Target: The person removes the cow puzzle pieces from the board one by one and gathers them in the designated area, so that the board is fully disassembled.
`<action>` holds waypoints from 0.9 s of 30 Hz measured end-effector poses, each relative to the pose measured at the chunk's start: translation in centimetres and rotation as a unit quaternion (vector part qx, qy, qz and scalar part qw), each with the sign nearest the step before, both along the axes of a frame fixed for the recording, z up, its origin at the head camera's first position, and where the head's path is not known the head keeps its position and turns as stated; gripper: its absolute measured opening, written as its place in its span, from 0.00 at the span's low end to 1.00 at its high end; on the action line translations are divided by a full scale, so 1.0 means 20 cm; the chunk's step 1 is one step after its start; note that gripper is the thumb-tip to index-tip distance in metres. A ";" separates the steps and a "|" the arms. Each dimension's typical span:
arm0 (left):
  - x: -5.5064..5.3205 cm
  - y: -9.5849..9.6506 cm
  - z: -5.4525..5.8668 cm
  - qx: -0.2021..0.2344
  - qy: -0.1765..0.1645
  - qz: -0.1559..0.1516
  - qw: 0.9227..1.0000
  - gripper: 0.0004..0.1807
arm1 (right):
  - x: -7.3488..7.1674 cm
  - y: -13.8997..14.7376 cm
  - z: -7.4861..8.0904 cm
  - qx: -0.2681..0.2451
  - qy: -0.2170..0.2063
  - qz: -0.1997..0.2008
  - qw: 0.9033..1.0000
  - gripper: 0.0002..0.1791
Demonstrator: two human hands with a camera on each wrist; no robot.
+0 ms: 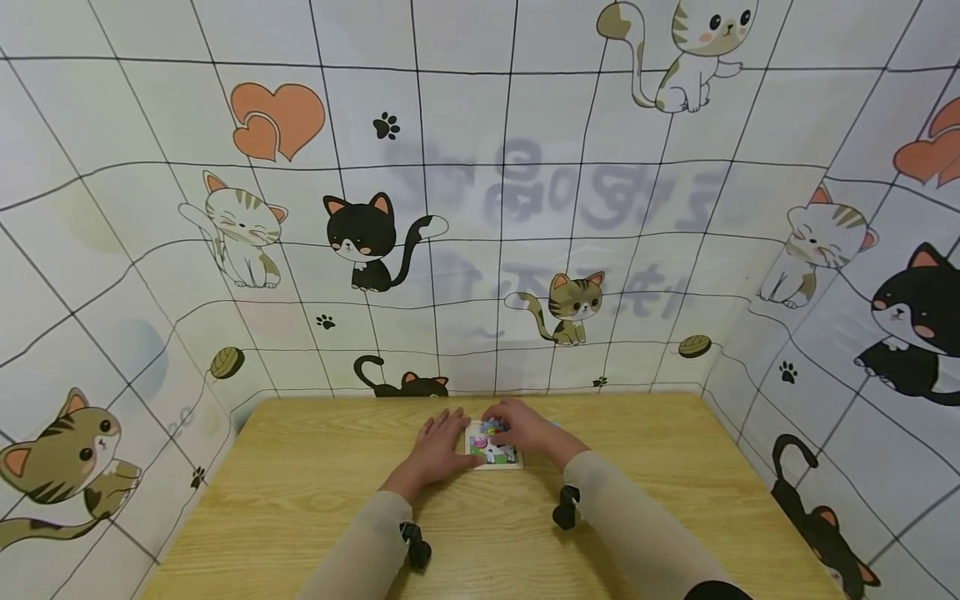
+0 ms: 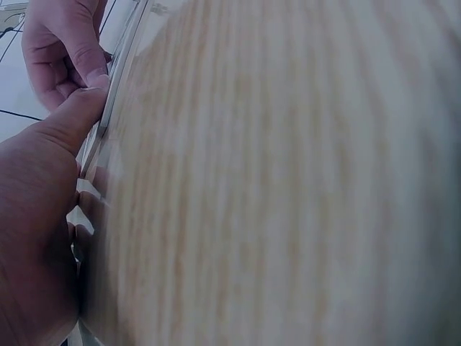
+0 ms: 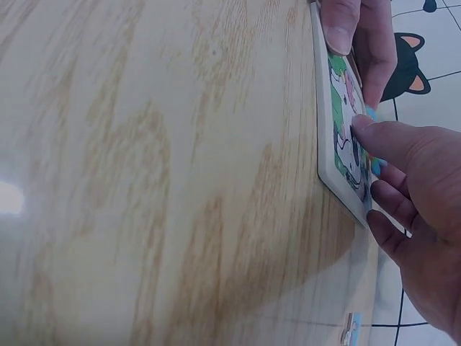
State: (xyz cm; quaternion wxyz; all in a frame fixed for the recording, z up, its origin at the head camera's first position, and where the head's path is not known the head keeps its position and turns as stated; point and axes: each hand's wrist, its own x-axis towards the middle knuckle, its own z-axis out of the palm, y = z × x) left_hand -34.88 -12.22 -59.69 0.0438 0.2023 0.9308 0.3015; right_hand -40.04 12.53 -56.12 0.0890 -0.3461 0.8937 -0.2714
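A small picture puzzle in a white frame lies on the wooden table, showing a black-and-white cow and a pink figure on green. My left hand lies at its left side with fingers stretched out, the thumb resting on the lower left of the frame. My right hand bends over the upper right part. In the right wrist view, the right hand has its thumb on the picture and its fingers curled at the far side, pinching a blue-green puzzle piece, which is mostly hidden.
A small puzzle piece lies on the table to the right of the frame. The wooden table ends at the back against a white gridded cloth printed with cats, which also hangs at both sides.
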 end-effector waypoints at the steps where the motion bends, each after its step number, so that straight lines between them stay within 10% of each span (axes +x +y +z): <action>1: 0.00 0.00 0.00 -0.001 -0.001 0.000 1.000 0.48 | 0.00 0.00 0.00 0.002 0.003 0.004 1.000 0.18; 27: 0.01 0.01 -0.02 0.013 0.028 0.012 0.999 0.48 | 0.04 0.05 -0.02 -0.027 0.004 -0.029 0.999 0.13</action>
